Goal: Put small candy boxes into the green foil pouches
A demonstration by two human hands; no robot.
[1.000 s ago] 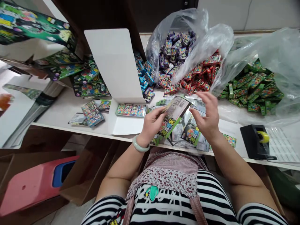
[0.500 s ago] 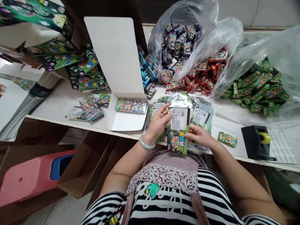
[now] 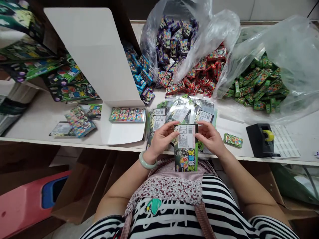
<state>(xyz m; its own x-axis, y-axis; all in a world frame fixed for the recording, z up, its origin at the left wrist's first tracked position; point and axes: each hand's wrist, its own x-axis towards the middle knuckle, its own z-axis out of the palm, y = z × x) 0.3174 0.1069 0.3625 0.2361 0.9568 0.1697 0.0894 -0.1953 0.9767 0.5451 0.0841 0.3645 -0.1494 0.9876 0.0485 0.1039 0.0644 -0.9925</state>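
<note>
Between my two hands, just over the table's front edge, hangs a printed packet [image 3: 186,156] with a white label near its top. My left hand [image 3: 161,139], with a pale bangle at the wrist, pinches its upper left edge. The upper right edge is held by the thumb and fingers of my right hand [image 3: 208,137]. Behind them lies a spread of similar labelled packets [image 3: 158,121], partly hidden by my hands. To the left, an open white box [image 3: 124,132] holds a row of small coloured boxes [image 3: 127,114].
Clear plastic bags at the back hold purple packs [image 3: 174,41], red packs [image 3: 199,76] and green packs [image 3: 261,84]. Blue packs [image 3: 142,73] lie beside them. A black tape dispenser [image 3: 259,141] stands right, near a small green pack [image 3: 233,140]. Green-black cartons [image 3: 72,89] are stacked left.
My right hand has moved up to the packet's top right edge, level with my left hand. The packet hangs slightly lower and straighter. The whole view has shifted.
</note>
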